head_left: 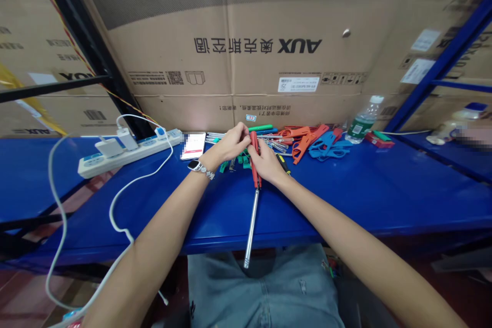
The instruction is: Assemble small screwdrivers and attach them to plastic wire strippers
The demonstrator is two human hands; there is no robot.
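A gas lighter (254,174) with a red plastic handle and a long silver tube points toward me, its tube tip past the table's front edge. My right hand (267,161) is closed around the handle. At the handle's far end, my left hand (233,142) has its fingers pinched together; what they hold is hidden. Small green plastic pieces (244,160) lie under and beside the hands. A black-and-yellow handled tool (283,163) sits right of my right wrist. Behind my hands are silver tubes (271,137) and a green handle piece (260,127).
Orange handle shells (307,141) and blue ones (328,146) are piled at right, near a water bottle (361,123). On the left stand a phone (193,146) and a power strip (130,154) with a trailing white cable (148,177). A cardboard box (230,20) closes off the back.
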